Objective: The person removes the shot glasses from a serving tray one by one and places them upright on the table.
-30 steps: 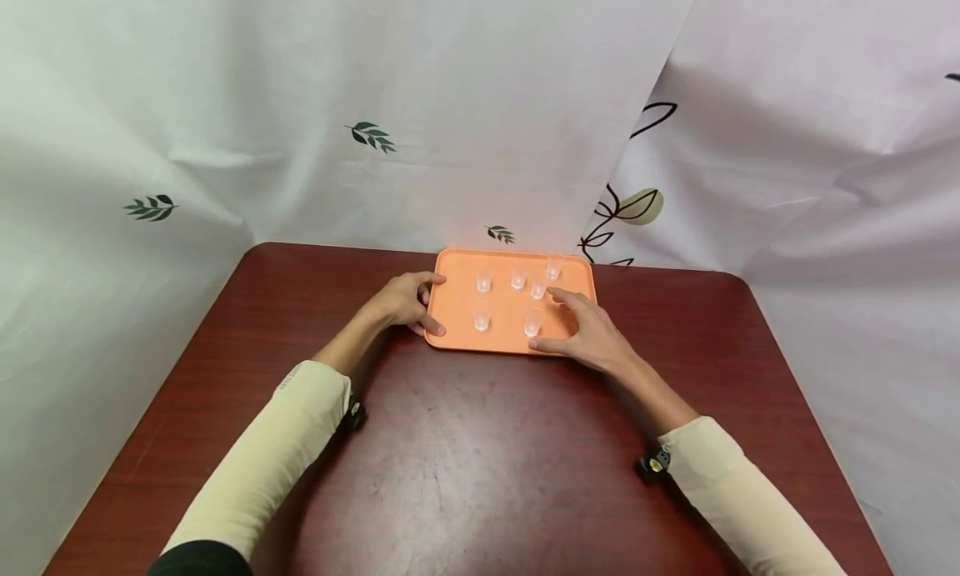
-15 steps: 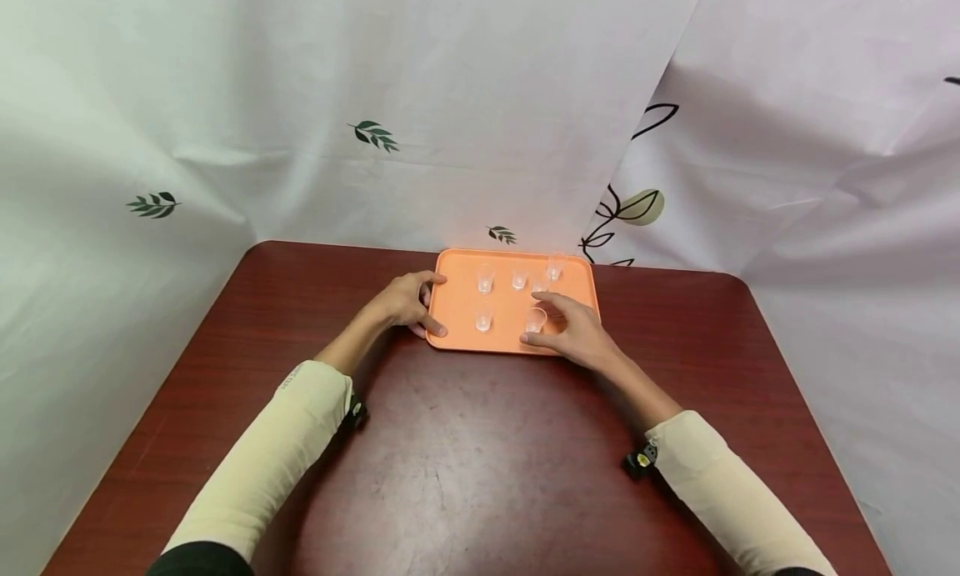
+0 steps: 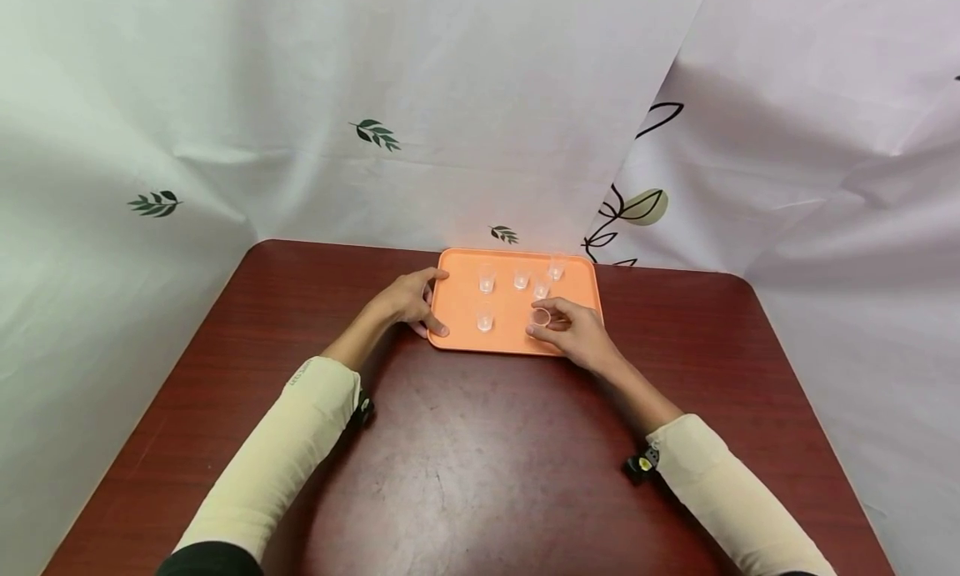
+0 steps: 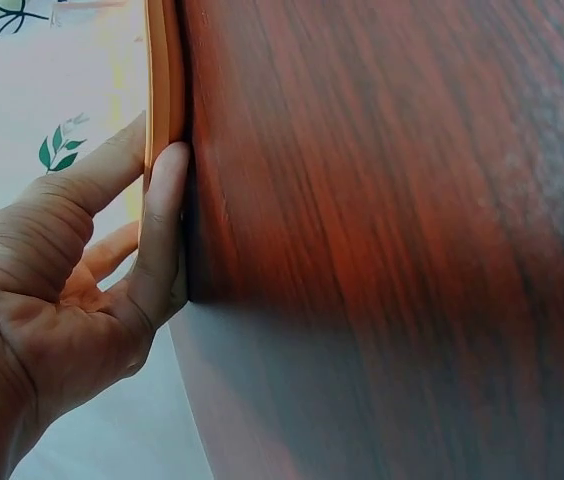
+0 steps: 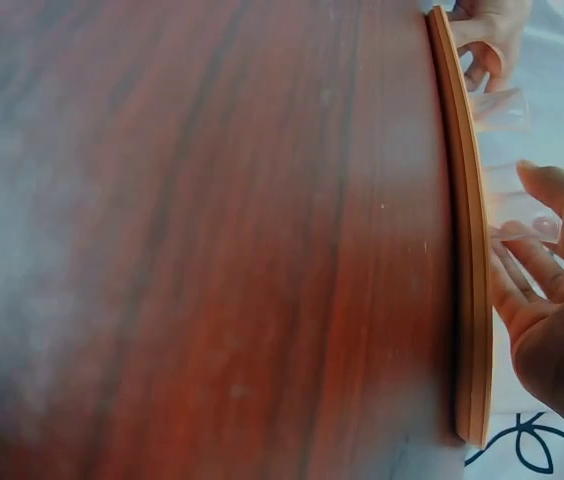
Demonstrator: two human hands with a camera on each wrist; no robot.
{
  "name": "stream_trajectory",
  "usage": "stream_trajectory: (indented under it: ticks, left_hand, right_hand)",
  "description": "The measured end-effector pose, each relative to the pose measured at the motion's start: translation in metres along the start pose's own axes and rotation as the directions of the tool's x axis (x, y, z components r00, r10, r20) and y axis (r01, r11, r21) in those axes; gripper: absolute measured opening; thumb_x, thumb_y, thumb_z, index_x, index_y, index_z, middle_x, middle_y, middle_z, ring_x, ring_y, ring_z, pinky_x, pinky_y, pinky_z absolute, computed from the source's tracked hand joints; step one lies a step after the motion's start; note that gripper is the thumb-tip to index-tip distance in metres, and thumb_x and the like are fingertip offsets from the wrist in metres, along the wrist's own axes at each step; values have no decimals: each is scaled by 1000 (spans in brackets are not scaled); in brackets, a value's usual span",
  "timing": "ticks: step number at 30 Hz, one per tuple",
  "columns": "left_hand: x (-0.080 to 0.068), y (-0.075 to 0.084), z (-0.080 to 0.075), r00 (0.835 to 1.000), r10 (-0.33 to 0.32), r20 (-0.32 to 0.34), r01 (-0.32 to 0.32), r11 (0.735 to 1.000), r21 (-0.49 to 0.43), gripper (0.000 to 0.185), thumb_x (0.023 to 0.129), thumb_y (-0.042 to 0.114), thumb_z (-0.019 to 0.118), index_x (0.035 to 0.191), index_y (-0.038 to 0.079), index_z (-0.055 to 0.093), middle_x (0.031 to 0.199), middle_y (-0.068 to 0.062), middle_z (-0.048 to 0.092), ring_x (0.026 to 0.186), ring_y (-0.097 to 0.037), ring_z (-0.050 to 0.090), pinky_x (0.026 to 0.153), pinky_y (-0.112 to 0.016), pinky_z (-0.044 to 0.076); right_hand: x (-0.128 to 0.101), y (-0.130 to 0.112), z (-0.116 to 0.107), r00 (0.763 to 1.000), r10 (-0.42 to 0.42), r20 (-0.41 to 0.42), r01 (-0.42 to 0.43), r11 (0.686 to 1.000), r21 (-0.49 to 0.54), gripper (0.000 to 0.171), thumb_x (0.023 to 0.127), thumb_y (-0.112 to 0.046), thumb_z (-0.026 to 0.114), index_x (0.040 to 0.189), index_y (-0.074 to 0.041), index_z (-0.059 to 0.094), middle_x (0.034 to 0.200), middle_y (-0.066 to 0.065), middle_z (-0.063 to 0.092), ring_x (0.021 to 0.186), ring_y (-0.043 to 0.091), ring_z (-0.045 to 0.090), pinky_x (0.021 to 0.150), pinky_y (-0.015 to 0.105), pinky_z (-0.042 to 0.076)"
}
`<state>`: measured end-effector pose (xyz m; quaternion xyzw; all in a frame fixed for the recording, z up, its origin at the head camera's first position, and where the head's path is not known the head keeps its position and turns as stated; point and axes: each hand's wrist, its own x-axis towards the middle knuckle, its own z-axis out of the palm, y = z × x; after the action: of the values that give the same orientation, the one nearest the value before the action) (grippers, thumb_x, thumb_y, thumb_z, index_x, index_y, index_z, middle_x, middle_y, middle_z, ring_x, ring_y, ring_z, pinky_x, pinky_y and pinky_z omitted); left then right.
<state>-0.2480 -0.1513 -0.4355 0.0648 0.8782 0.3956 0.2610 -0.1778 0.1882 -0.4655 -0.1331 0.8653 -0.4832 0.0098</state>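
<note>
While the left hand [image 3: 408, 303] grips the left rim of the orange tray [image 3: 459, 330], thumb on its near corner, the right hand [image 3: 576, 333] pinches a small clear cup [image 3: 541, 318] on the tray's near-right part; four more clear cups [image 3: 487, 279] stand on the tray, on the dark red table [image 3: 465, 468].

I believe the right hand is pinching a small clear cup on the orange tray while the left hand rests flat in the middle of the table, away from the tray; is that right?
Not quite. The right hand does pinch a small clear cup on the orange tray, but the left hand is not away from it: it holds the tray's left edge, as the head and left wrist views show.
</note>
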Motion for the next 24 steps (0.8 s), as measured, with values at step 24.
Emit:
stream_trajectory:
  ticks: [24]
  left_hand:
    - [2, 5, 0, 999, -48, 12, 48, 999, -2, 122, 79, -2, 102, 177, 23, 35, 121, -19, 50, 68, -19, 70, 66, -37, 74]
  right_hand:
    - [-3, 15, -55, 991, 55, -118, -60, 997, -42, 48, 95, -19, 95, 137, -2, 79, 119, 20, 84, 93, -4, 73, 80, 6, 59]
